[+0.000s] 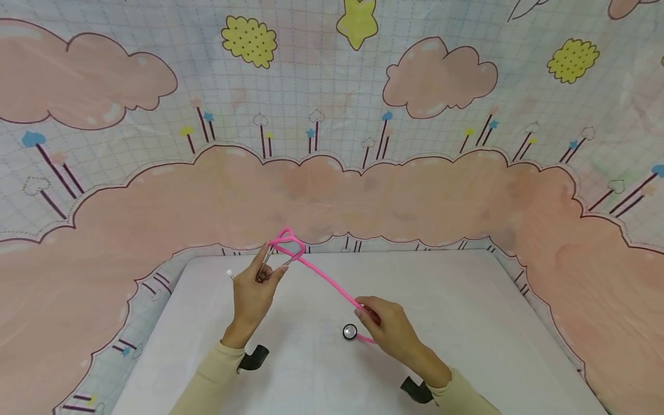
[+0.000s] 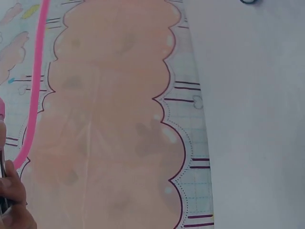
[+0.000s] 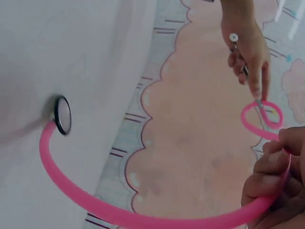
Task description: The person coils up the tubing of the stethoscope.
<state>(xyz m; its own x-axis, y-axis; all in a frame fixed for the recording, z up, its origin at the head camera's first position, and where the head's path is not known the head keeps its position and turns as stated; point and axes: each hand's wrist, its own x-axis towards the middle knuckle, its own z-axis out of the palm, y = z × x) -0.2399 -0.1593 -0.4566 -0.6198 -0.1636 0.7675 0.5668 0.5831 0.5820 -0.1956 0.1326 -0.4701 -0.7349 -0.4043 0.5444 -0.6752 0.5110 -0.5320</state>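
A stethoscope with pink tubing (image 1: 332,280) is held between both hands above the white table. My left hand (image 1: 253,297) grips its metal ear tubes, and a white eartip (image 3: 233,36) sticks out beside the hand. Beyond those fingers the tubing bends into a small loop (image 3: 248,117). My right hand (image 1: 391,328) curls its fingers round the tubing lower down. From there the rest of the tubing curves back to the round chest piece (image 1: 350,332), which hangs left of the right hand. The left wrist view shows only a length of tubing (image 2: 35,86) and some fingertips.
The white table (image 1: 311,380) lies under both hands, its far edge just beyond the left hand. Behind it hangs a cloth backdrop (image 1: 342,196) printed with clouds and stars. Black pieces (image 1: 254,357) sit at both wrists.
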